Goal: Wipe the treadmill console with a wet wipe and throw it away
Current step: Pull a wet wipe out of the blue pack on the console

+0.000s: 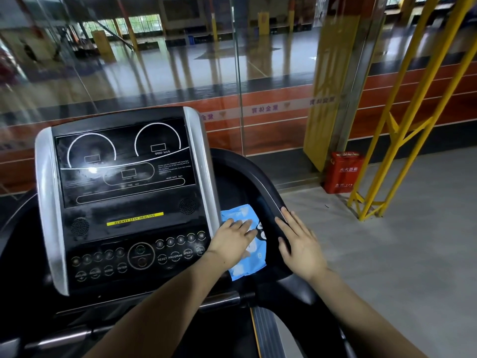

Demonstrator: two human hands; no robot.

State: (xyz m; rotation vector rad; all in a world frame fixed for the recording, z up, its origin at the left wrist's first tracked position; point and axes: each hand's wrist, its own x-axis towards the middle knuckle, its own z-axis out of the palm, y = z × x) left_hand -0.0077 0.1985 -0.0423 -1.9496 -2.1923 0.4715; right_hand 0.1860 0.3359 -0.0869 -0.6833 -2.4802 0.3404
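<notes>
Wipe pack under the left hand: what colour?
Light blue wipe pack with white patches and a black-and-white cartoon figure; head view.

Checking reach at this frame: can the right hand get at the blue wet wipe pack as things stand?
Probably yes. The right hand rests open on the black side rail, right beside the wet wipe pack. Only the left hand, lying flat on the pack, covers part of it.

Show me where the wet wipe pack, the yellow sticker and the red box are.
wet wipe pack (pixel 254 267), head view, lower blue part.
yellow sticker (pixel 135 218), head view, its middle.
red box (pixel 343 174), head view, front face.
</notes>
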